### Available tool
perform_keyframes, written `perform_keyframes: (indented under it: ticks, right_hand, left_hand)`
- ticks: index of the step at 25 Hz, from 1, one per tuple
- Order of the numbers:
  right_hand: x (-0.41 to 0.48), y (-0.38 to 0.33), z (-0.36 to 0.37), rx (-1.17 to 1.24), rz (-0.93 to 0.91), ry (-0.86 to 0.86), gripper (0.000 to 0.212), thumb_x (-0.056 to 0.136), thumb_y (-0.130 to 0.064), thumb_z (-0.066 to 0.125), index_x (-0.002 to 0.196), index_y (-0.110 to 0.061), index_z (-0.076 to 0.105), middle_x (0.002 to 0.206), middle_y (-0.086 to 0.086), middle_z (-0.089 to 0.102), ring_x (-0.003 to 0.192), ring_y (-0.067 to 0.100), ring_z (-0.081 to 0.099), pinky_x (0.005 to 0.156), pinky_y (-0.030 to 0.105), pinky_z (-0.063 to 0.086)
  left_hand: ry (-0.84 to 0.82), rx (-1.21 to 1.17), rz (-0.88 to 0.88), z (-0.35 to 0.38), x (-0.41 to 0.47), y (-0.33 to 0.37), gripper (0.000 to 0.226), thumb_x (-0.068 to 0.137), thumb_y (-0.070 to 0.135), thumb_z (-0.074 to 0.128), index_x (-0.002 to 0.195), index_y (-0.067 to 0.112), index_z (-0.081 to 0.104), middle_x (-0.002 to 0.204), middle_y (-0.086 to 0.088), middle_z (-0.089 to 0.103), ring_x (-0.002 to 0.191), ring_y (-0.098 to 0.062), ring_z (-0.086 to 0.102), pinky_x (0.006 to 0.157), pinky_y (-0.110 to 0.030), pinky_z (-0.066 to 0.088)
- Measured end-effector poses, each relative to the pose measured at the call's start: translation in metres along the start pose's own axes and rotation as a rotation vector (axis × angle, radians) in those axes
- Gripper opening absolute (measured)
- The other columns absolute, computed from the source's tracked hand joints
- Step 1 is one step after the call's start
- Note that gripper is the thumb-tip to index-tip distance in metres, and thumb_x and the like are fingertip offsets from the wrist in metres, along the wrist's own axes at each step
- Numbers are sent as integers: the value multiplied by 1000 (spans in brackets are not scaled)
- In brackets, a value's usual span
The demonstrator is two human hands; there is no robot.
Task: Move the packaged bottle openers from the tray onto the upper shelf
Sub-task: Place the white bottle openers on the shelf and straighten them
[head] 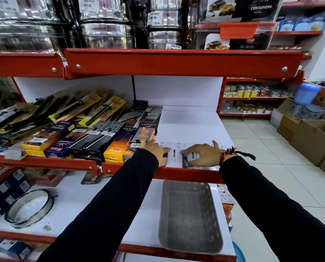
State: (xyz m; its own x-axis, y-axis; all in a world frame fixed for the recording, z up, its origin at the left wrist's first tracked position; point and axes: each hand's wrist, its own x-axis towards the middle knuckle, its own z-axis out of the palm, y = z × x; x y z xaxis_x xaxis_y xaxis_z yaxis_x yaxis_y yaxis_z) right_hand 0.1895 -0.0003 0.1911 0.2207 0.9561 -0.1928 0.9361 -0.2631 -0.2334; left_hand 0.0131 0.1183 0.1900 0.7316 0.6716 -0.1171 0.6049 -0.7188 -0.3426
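Flat white-carded bottle opener packages lie side by side near the front of the upper white shelf (191,127). My left hand (155,150) rests on the left package (172,155), fingers spread, index finger pointing up. My right hand (202,153) presses flat on the right package (186,157), fingers spread over it. A further package edge shows past my right thumb (221,148). The grey metal tray (190,216) sits on the lower shelf below my arms, and nothing shows inside it.
Boxed lighters and carded kitchen tools (108,144) crowd the shelf left of my left hand, with graters (150,114) behind. A steel ring (29,207) lies on the lower shelf. Steel containers fill the top shelf. Cardboard boxes (312,140) stand on the floor at right.
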Motion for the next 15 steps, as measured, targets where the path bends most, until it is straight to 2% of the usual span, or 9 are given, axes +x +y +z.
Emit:
perform_keyframes:
  ticks: [1, 2, 3, 4, 5, 6, 8, 9, 15]
  right_hand:
    - [-2, 1, 1, 106, -26, 60, 58, 69, -76, 57, 125, -61, 52, 156, -7, 37, 138, 9, 43, 121, 56, 0]
    - [-5, 0, 0, 275, -93, 197, 56, 59, -84, 57, 112, -66, 57, 159, -2, 33, 131, -1, 49, 123, 45, 5]
    - [-5, 3, 0, 324, -101, 282, 58, 53, -87, 57, 107, -67, 59, 160, 0, 30, 127, -5, 51, 124, 39, 8]
    - [-5, 6, -3, 250, -142, 264, 60, 59, -84, 58, 115, -64, 57, 160, -1, 31, 132, -1, 47, 124, 45, 4]
    - [-6, 7, -7, 114, -100, 136, 63, 70, -77, 57, 129, -58, 49, 158, -6, 34, 140, 8, 40, 121, 55, -3]
    - [-5, 12, -9, 71, -27, 108, 67, 76, -72, 56, 138, -52, 41, 157, -9, 36, 144, 14, 34, 118, 61, -7]
    - [-7, 26, -21, 53, 23, 120, 69, 78, -74, 51, 141, -51, 36, 157, -12, 35, 145, 17, 31, 116, 63, -8]
    - [-11, 36, -25, 71, 38, 139, 68, 78, -75, 49, 140, -52, 35, 157, -13, 34, 145, 17, 32, 116, 63, -7]
    - [-30, 94, -24, 22, 253, 140, 52, 83, -62, 44, 134, -52, 44, 155, -12, 38, 143, 19, 34, 115, 63, -4]
  left_hand:
    - [7, 3, 5, 0, -1, 1, 57, 92, 54, 21, 147, 46, 31, 142, -8, 56, 151, -35, 18, 73, -63, -49]
    - [6, 12, 10, 0, -1, 1, 56, 92, 53, 21, 148, 45, 31, 140, -8, 58, 150, -35, 21, 75, -64, -49]
    - [5, 22, 14, 0, 0, 2, 56, 93, 51, 21, 147, 45, 32, 138, -7, 60, 149, -35, 24, 81, -66, -46]
    - [6, 24, 11, -1, 2, 2, 55, 94, 50, 22, 147, 44, 33, 139, -7, 59, 149, -34, 26, 89, -68, -41]
    - [7, 13, -1, -2, 3, 2, 55, 94, 49, 22, 148, 43, 32, 145, -7, 53, 149, -32, 25, 95, -69, -37]
    - [4, -6, -16, -4, 5, 4, 57, 94, 50, 22, 149, 42, 31, 154, -7, 43, 151, -31, 21, 99, -69, -33]
    - [2, -31, -21, -10, 8, 10, 61, 94, 56, 20, 152, 37, 25, 165, -6, 19, 153, -29, 13, 105, -69, -28]
    - [13, -46, -6, -14, 10, 17, 64, 94, 59, 18, 154, 36, 23, 166, -5, 12, 154, -28, 10, 108, -69, -25]
    - [32, -199, 175, -41, 22, 77, 70, 93, 68, 21, 155, 36, 19, 166, 2, 15, 155, -23, 9, 109, -68, -26]
